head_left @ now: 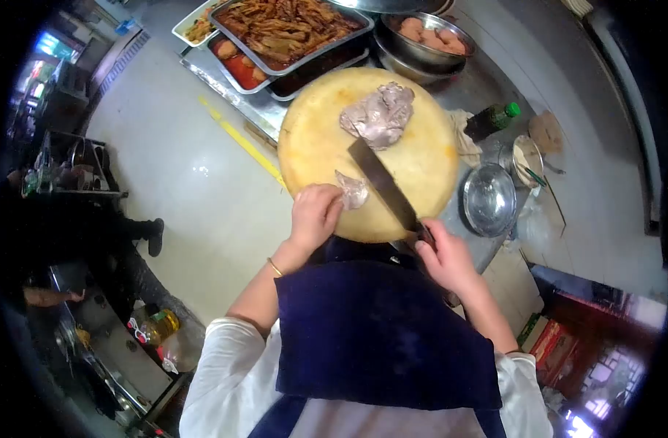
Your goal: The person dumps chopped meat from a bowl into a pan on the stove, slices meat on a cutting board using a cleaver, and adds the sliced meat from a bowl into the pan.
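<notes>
On the round, yellowish chopping board (312,124) lies a large lump of greyish-pink cooked meat (379,115) near its far side. My left hand (317,212) is at the board's near left edge, its fingers closed on a small, thin piece of the same meat (353,193). In my right hand (447,257) is the handle of a cleaver (383,184). Its long dark blade slants over the board, between the small piece and the right side, with the tip close to the large lump. Whether the blade touches the board I cannot tell.
Metal trays of braised chicken feet (290,29) and red sauce (239,67) stand beyond the board. A steel bowl of pinkish meat (432,36) is at the back right. Rightward are a green-capped bottle (492,120), a cloth (464,137) and a metal bowl (489,200). Another person's hand (77,296) shows far left.
</notes>
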Motion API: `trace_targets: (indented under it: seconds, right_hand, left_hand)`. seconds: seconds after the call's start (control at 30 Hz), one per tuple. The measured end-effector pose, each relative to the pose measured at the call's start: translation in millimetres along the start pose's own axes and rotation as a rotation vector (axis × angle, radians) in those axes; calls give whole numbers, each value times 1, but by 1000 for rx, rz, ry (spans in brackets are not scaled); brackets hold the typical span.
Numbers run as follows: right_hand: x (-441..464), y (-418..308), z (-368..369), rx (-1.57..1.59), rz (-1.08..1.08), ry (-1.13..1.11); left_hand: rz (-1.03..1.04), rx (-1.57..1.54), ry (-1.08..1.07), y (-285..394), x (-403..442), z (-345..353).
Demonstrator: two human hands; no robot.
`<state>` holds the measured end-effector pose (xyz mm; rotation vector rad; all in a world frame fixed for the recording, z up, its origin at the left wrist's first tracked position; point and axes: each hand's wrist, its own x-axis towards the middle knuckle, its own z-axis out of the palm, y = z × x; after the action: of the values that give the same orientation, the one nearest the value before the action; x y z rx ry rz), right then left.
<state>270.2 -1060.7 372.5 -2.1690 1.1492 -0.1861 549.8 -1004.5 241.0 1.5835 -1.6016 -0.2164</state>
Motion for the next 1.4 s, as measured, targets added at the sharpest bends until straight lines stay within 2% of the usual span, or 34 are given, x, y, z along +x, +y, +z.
trace_targets:
  seconds: [0.1,0.2,0.3,0.43,0.5,0.6,0.9,1.0,1.13,1.27,1.4]
  right_hand:
    - [12,-8,1,-105,-100,-24]
    - [25,-12,3,-228,-159,-79]
    - [34,-13,-2,-285,-187,-122]
    - [41,-12,-8,-293,-208,-122]
    - [45,-18,-12,-297,-197,-140]
    - [52,-27,-14,-329,-136,-232]
    - [99,-37,-8,-375,-124,-379]
    - [102,-23,14,-391,-44,-343]
    - [116,-20,39,-351,-118,-241]
    - [118,-14,42,-285,-173,-171]
    - [82,1,30,-307,-139,-135]
  left_hand:
    - [-12,33,3,10,7,1]
    - [109,43,-59,23,16,3]
    - [91,129,-109,21,15,10]
    - [87,36,-19,15,15,14]
    - [59,15,17,14,13,15]
    - [-19,23,-61,13,12,14]
    - [27,-40,-48,9,16,10]
    - [5,-29,-42,9,14,14]
    - [30,54,2,18,13,8]
    - [15,178,113,20,8,12]
    - [14,172,61,14,0,18]
